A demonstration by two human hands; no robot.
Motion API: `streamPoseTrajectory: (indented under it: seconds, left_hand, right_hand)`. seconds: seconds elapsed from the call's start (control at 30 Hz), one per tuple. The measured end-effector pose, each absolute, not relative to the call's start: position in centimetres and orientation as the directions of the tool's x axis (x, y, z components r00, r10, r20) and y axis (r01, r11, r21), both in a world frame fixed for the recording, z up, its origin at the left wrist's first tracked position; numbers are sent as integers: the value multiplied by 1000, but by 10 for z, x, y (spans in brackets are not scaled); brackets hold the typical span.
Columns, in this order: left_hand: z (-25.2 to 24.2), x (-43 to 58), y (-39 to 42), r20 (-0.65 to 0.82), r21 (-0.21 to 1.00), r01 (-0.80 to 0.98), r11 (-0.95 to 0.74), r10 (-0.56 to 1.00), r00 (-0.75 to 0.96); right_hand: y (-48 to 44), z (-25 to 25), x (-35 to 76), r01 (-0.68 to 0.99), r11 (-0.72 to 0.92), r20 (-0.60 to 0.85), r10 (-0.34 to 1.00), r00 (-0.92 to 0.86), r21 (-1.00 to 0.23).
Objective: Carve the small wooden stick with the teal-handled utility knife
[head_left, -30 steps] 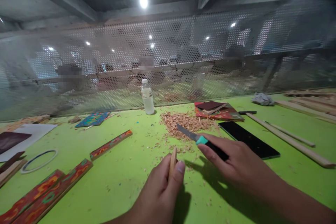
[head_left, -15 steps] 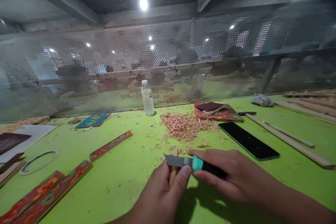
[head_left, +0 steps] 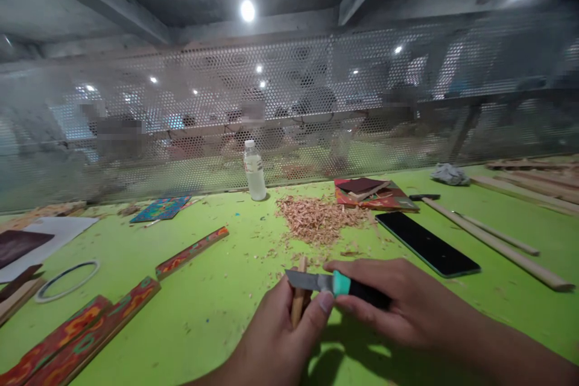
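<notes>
My left hand (head_left: 287, 319) is closed round a small stick of wood (head_left: 297, 304), its upper end pointing away from me. In my right hand (head_left: 398, 301) is a carving knife (head_left: 341, 284) with a black and turquoise handle. Its slanted blade lies across the stick, the tip pointing left. My left thumb presses near the base of the blade. Just beyond both hands lies a heap of wood shavings (head_left: 316, 220) on the green table (head_left: 203, 313).
A water bottle (head_left: 255, 172) stands by the perforated screen (head_left: 203, 126). To the right lie a phone (head_left: 427, 244), long wooden sticks (head_left: 497, 243) and a crumpled cloth (head_left: 450, 174). Painted wood strips (head_left: 99, 332) and a tape ring (head_left: 67, 281) are at left.
The blade has shifted very slightly right and down along the stick, and the left thumb has moved a little with it. Both hands keep their hold.
</notes>
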State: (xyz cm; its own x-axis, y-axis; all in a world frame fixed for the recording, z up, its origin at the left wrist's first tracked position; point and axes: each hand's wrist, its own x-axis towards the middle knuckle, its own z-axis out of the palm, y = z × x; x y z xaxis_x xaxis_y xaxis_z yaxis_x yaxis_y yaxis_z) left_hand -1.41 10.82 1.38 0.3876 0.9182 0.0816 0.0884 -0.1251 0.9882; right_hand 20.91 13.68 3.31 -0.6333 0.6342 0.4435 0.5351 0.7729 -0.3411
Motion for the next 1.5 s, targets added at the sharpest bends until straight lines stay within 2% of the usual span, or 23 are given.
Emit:
streamPoseTrajectory:
  seconds: [0.1,0.3,0.37,0.43,0.53,0.73,0.97,1.17,1.33,1.5]
  left_hand:
    - [12,-14,109,85,983,121,-139,926,368]
    - [13,-16,106,115,961,192,-199,919,377]
    - [12,-15,104,67,991,86,-105,928,367]
    - [9,-12,104,-20,992,-106,67,918,396]
    - [7,-7,108,-63,904,-328,275,842,535]
    - [21,-10,111,-168,841,-304,447,752,638]
    - [22,-9,107,-185,863,-280,420,779,599]
    - [21,-8,110,-164,836,-302,457,735,658]
    - [27,-9,107,-205,823,-306,479,753,625]
    - [26,-7,104,-132,863,-347,367,827,546]
  right_hand:
    - [137,32,209,531,770,418,638,-647,-355]
    - [146,31,219,685,638,522,741,-422,-351]
    - [148,31,220,705,615,527,754,-393,-353]
    - [149,30,220,710,611,521,757,-395,-350]
    - [148,29,218,701,625,524,747,-409,-344]
    - [146,28,218,674,658,555,716,-424,-335]
    - [145,28,217,660,668,560,710,-427,-344]
    - [143,31,215,633,682,549,708,-444,-366]
    - [143,31,215,627,690,545,702,-458,-362]
    - [143,29,217,621,704,567,683,-461,-343]
